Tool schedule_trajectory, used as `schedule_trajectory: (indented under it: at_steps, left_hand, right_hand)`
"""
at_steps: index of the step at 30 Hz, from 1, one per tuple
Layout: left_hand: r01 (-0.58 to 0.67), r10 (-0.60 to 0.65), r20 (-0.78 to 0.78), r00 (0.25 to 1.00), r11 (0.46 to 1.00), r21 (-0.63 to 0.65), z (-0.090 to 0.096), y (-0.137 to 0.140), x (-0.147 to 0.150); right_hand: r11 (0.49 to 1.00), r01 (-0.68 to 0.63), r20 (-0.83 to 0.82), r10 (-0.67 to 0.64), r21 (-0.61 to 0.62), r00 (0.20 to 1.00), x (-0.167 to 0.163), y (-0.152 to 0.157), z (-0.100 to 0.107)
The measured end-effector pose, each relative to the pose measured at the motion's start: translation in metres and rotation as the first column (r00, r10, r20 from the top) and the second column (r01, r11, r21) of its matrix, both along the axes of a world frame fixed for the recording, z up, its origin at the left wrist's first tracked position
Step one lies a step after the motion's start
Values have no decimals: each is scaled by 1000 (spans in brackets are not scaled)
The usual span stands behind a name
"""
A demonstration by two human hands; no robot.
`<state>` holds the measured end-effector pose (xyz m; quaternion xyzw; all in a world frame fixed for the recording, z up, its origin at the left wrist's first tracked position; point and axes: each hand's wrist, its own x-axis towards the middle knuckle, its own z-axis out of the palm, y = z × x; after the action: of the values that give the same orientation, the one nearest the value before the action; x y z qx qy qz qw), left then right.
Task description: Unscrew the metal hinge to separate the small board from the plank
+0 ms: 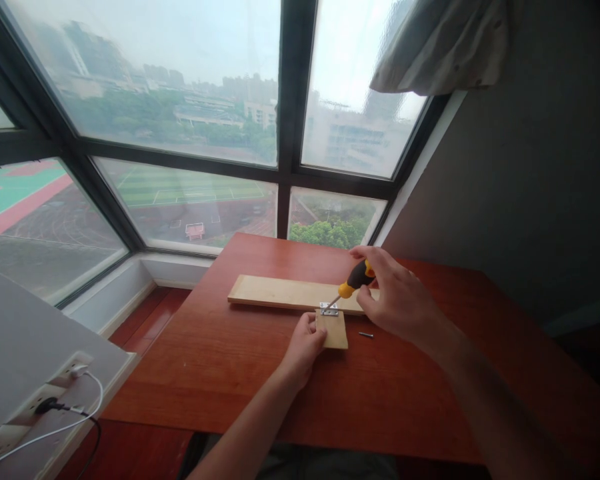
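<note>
My right hand [397, 297] is closed around the handle of a black and yellow screwdriver [356, 279]. The screwdriver slants down to the left, its tip at the near leaf of a small silver hinge [329, 309]. That hinge joins a long pale wooden board [275, 292] to a short wooden piece [336, 333] on the near side. Fingers and thumb of my left hand [304, 343] pinch the left edge of the short piece. Just right of it, a loose screw [365, 335] lies on the table. Whether a screw sits under the screwdriver's tip is too small to tell.
The boards rest on a reddish-brown wooden table [220, 373]. Large framed windows [180, 167] rise behind it, with a curtain [445, 53] at the upper right. Wall sockets [35, 403] with plugged-in cables [100, 393] are at the lower left.
</note>
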<state>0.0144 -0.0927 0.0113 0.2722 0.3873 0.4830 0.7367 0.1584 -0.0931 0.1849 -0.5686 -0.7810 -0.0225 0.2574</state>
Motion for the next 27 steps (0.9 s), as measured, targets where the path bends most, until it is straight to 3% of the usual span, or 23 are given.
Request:
schedule_trajectory:
  at_steps: [6, 14, 20, 27]
  left_hand:
    - [16, -15, -27, 1000, 1000, 9, 0, 0, -1]
    - [14, -14, -9, 1000, 1000, 11, -1, 0, 0]
    - [11, -11, -16, 1000, 1000, 9, -2, 1, 0]
    - [8, -8, -10, 1000, 1000, 3, -4, 1, 0]
  right_hand:
    - [989, 141, 49, -143, 34, 989, -2, 2, 2]
    - [998, 66, 6, -66, -3, 998, 3, -1, 3]
    - [985, 170, 75, -170, 10, 983, 5, 2, 3]
    - [993, 97, -51, -101, -74, 994, 6, -1, 3]
